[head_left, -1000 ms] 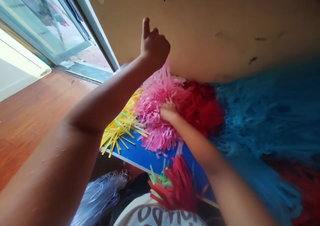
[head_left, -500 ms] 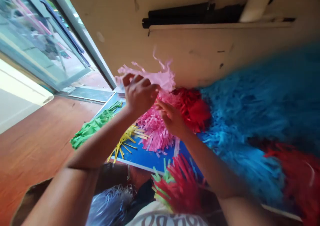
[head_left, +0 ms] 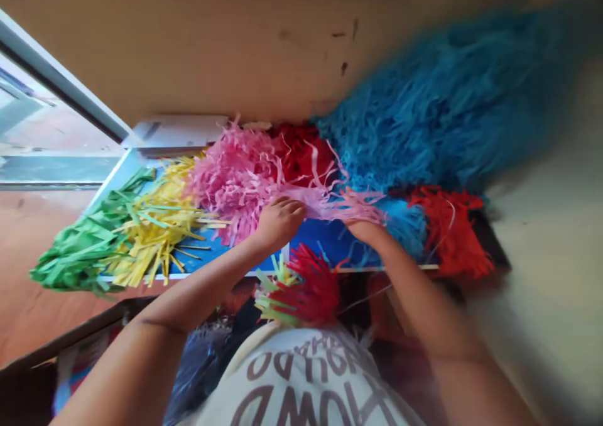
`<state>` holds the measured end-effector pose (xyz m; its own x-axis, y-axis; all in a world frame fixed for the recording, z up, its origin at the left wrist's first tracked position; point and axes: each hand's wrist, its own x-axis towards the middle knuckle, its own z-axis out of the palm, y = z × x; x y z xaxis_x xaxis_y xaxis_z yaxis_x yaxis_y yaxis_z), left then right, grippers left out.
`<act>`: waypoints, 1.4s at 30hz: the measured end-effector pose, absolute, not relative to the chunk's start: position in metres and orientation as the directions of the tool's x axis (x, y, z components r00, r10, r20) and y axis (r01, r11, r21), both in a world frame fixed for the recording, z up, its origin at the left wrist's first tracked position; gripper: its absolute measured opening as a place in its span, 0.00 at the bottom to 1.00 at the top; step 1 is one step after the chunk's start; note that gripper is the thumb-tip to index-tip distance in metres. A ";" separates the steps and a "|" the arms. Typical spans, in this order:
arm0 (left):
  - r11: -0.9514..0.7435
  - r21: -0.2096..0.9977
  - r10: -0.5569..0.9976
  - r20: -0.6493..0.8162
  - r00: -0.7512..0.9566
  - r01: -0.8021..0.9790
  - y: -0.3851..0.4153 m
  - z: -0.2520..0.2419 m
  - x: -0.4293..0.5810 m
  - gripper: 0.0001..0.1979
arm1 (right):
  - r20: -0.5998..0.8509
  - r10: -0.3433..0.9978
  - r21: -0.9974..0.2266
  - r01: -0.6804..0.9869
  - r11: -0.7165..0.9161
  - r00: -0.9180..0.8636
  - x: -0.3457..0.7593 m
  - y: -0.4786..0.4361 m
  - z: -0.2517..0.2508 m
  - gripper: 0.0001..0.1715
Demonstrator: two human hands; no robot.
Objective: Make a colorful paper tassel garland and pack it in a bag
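My left hand [head_left: 281, 220] is closed on the left part of a light pink fringed paper strip [head_left: 320, 203]. The strip stretches across to my right hand [head_left: 366, 230], whose fingers are among its cut strands and partly hidden by them; they look closed on it. Behind my left hand lies a heap of pink fringed paper [head_left: 235, 174], with red fringed paper [head_left: 301, 152] beside it. A red and pale green fringed bunch [head_left: 306, 288] is close to my body, below the strip.
The blue tabletop [head_left: 301, 232] also bears yellow fringe [head_left: 157, 225] and green fringe [head_left: 87, 237] at left. A large blue fringe pile [head_left: 414, 105] leans along the wall at right, near more red fringe [head_left: 455, 231]. A doorway [head_left: 51, 137] opens at far left.
My view has swung right. The light pink strip, raised in my left hand before, is now lower over the table and stretched between both hands. My right hand has moved right, into its strands.
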<state>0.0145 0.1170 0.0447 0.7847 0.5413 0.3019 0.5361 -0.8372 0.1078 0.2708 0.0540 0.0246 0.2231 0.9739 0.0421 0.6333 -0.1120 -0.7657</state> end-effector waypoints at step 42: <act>-0.609 0.464 0.707 -0.049 0.706 0.643 0.128 -0.013 0.018 0.09 | 0.220 0.971 -0.441 0.878 0.186 -0.096 0.253 0.055 -0.046 0.17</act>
<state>0.0178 0.1279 -0.0127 0.7055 0.7070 -0.0486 0.6427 -0.6094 0.4643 0.2530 0.0552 -0.0461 -0.0955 0.9708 0.2200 0.8778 0.1864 -0.4412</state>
